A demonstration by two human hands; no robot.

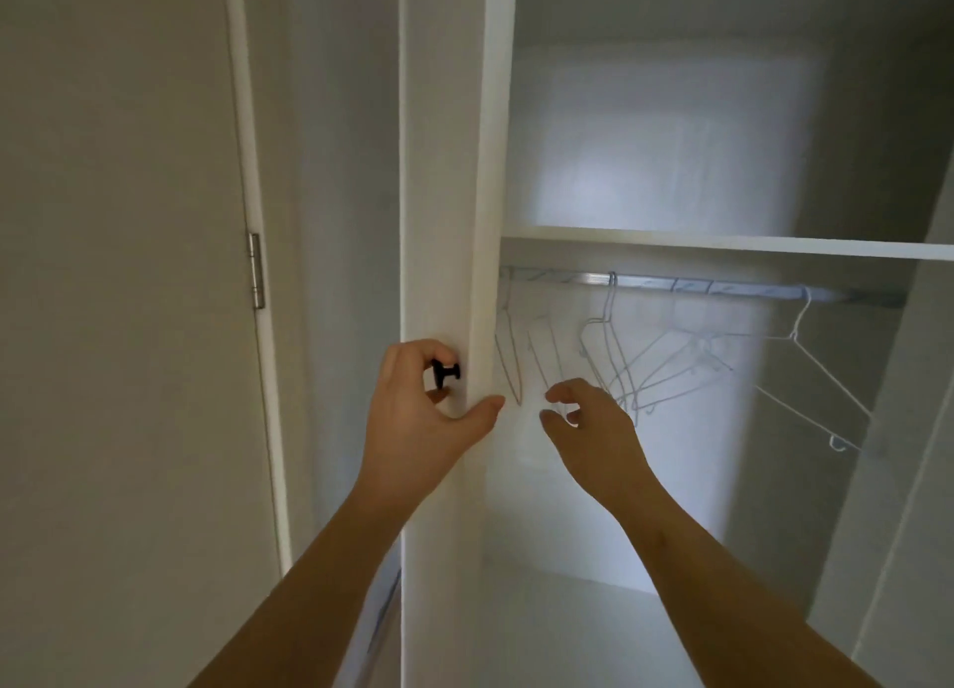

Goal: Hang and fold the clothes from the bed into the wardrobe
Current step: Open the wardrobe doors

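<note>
- The wardrobe (692, 491) stands open straight ahead, seen from close up and slightly below.
- Its white door (439, 171) is swung out toward the viewer, so its narrow edge faces the camera.
- The left hand (418, 419) is at the door's black knob (448, 371). The fingers (413, 349) curl round the knob, and the thumb stretches out flat against the door's edge.
- The right hand (593, 429) reaches into the opening just beside the door's edge. Its fingers are loosely curled with a narrow gap to the thumb, and they hold nothing.
- A metal rail (733, 288) runs across the inside under a white shelf (722, 245).
- Several bare white wire hangers (617, 357) hang from the rail. The nearest ones are just behind the right hand's fingertips; whether they touch cannot be told.
- One hanger (805, 347) hangs apart toward the right end of the rail.
- To the left, a room door frame carries a metal hinge (256, 270).
</note>
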